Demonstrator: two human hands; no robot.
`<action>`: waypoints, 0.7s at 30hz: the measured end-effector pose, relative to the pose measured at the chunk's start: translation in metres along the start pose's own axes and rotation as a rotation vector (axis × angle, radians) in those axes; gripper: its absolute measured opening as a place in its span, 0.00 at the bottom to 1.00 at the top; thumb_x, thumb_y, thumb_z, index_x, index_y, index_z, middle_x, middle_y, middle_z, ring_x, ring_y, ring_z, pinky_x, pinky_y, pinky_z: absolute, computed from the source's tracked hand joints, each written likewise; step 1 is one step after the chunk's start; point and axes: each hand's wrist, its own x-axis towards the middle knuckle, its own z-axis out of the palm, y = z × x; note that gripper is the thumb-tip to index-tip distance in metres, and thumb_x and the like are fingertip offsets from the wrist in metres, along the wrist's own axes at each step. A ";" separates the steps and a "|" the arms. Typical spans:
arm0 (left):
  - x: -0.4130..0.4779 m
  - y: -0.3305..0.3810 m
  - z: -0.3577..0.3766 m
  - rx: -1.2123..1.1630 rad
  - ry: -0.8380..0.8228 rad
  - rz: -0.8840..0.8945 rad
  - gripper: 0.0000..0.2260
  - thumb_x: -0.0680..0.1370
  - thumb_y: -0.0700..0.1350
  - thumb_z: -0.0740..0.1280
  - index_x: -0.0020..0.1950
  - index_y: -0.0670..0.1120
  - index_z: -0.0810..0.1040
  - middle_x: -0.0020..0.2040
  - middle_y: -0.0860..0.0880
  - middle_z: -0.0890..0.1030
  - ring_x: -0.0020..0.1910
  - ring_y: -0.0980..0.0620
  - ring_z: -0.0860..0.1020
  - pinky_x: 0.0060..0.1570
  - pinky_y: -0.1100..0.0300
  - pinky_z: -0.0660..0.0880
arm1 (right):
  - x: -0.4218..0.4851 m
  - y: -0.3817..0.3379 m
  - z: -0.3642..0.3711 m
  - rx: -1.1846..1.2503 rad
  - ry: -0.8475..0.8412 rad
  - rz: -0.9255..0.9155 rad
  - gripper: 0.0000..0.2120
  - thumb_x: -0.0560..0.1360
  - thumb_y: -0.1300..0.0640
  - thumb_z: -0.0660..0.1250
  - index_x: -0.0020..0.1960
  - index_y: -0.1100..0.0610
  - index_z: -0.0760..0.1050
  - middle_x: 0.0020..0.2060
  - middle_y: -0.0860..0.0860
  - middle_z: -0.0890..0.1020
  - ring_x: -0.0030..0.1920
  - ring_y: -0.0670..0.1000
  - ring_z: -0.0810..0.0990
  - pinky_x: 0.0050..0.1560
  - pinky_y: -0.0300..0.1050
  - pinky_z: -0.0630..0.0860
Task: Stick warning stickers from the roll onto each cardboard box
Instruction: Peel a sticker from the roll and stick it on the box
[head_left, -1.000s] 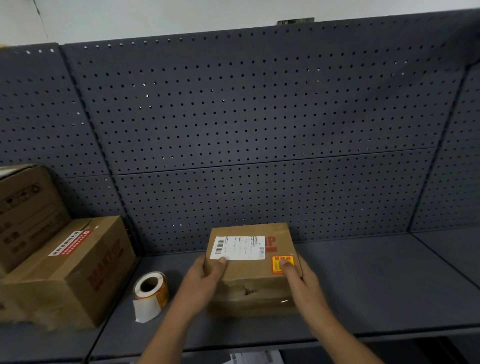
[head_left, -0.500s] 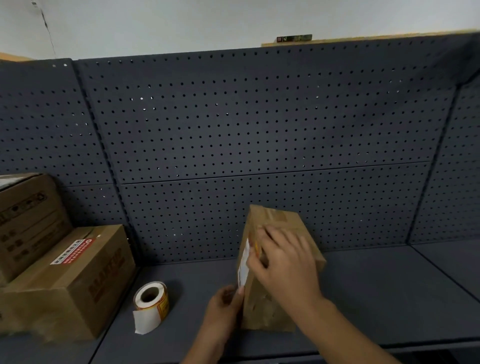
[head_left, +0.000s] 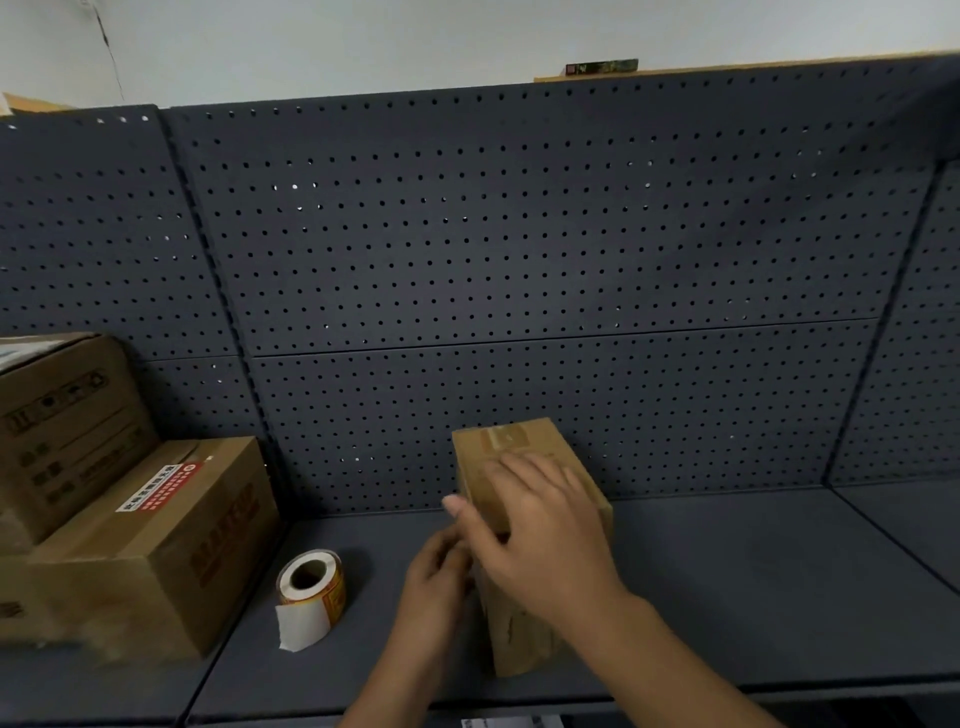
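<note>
Right hand (head_left: 540, 525) lies across the upper half of the box (head_left: 519, 642). Its fingers spread over the near face and its thumb hooks round the left edge, so it grasps the cardboard. Left hand (head_left: 436, 569) sits lower, against the left face of the box, with its fingers bent toward the cardboard. Their tips are hidden behind the right hand, so I cannot tell whether it grasps the box or only steadies it. Blur softens both hands.

The box stands on a narrow end on the dark shelf (head_left: 753, 597), near the front edge, with its long side upright. A strip of brown tape (head_left: 506, 439) runs over the top end of the box.

Left of the box, and apart from it, the roll (head_left: 311, 584) stands on its rim on the same shelf, with its core hole turned toward the camera. Orange-yellow stickers show on its outer wrap, and a white tail of liner (head_left: 298, 629) hangs from it down to the shelf.

Farther left of the box, past the roll, a big box (head_left: 156, 566) carries a red-and-white label (head_left: 161, 488) on its top. Farthest left of the box, and higher, is a back box (head_left: 67, 426); whether it rests on the big box or stands behind it I cannot tell.

Behind the box rises a dark pegboard (head_left: 519, 260).
</note>
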 end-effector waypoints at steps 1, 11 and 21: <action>-0.001 0.008 0.001 -0.004 0.043 0.068 0.11 0.87 0.44 0.60 0.63 0.48 0.81 0.58 0.48 0.86 0.58 0.50 0.84 0.62 0.48 0.80 | -0.001 0.005 -0.007 0.053 0.064 0.006 0.24 0.84 0.37 0.57 0.60 0.53 0.82 0.57 0.46 0.83 0.61 0.49 0.78 0.61 0.49 0.75; -0.031 0.052 0.040 0.220 -0.080 0.242 0.27 0.84 0.61 0.58 0.81 0.60 0.54 0.72 0.65 0.68 0.72 0.67 0.69 0.70 0.69 0.65 | -0.030 0.074 -0.002 0.830 -0.102 0.736 0.36 0.74 0.25 0.63 0.74 0.46 0.71 0.67 0.43 0.78 0.67 0.45 0.77 0.70 0.54 0.75; -0.018 0.033 0.050 -0.007 -0.058 0.087 0.11 0.86 0.56 0.58 0.68 0.63 0.73 0.57 0.62 0.85 0.59 0.59 0.82 0.64 0.51 0.79 | -0.026 0.075 -0.010 0.799 0.102 0.648 0.26 0.77 0.30 0.61 0.66 0.44 0.81 0.57 0.41 0.85 0.60 0.45 0.82 0.61 0.49 0.80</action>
